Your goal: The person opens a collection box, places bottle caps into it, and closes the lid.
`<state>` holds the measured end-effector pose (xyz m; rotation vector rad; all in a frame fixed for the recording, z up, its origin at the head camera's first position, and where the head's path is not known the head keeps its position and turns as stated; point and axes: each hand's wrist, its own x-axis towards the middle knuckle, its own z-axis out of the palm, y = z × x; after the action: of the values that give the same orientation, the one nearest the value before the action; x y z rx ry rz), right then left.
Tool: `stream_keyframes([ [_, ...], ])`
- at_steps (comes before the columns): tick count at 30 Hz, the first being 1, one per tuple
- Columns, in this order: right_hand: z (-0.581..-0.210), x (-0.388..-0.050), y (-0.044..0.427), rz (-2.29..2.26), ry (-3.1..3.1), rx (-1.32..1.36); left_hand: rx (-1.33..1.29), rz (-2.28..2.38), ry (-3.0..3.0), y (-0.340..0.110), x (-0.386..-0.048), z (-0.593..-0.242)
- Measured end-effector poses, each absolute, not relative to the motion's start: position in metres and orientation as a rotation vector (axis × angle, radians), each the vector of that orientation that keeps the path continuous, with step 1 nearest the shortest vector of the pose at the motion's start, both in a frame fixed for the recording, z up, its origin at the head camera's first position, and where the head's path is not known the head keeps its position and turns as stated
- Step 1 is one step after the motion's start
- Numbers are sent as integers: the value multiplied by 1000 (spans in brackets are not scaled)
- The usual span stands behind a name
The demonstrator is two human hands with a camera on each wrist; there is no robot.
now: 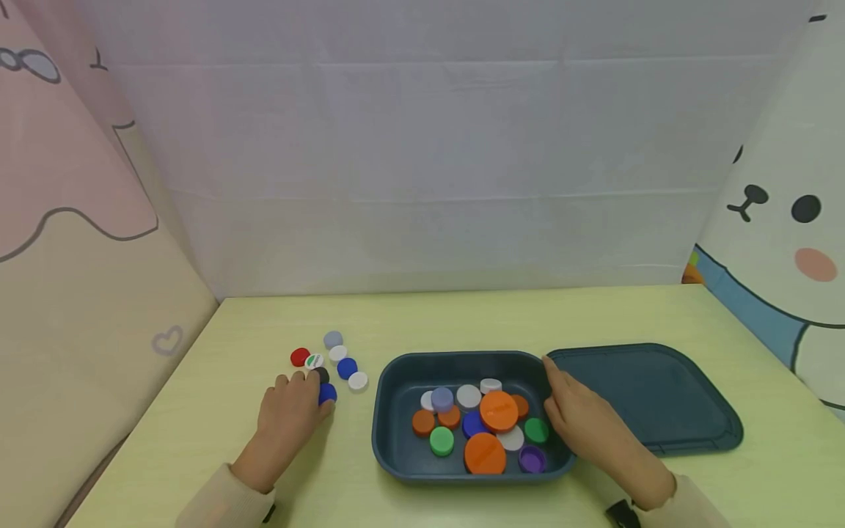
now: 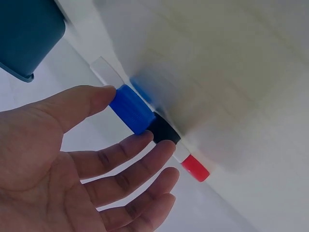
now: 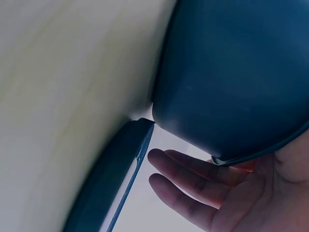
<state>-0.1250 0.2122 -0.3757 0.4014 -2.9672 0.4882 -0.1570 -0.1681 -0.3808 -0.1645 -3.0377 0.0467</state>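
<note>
My left hand [image 1: 290, 411] pinches a blue cap [image 1: 327, 394] between thumb and fingertips at the left of the table; in the left wrist view the blue cap [image 2: 131, 109] touches a black cap [image 2: 164, 128] beside the fingers. Behind them lie a red cap [image 1: 300, 357], a green-and-white cap [image 1: 314, 361], another blue cap [image 1: 347, 368] and several pale caps. On the right rim of the dark blue container [image 1: 422, 480] rests my right hand [image 1: 594, 422], its fingers extended along the outer side. Orange, green, white, blue and purple caps lie inside the container.
A dark blue lid [image 1: 660, 396] lies flat on the table just right of the container, partly behind my right hand. A white cloth [image 1: 449, 176] hangs behind the table, with patterned cloth at both sides.
</note>
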Motion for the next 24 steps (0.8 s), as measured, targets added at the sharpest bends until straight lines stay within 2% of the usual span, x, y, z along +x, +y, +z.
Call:
stream_keyframes([
  [24, -376, -126, 212, 495, -2996, 384, -280, -20, -2796, -141, -149, -348],
])
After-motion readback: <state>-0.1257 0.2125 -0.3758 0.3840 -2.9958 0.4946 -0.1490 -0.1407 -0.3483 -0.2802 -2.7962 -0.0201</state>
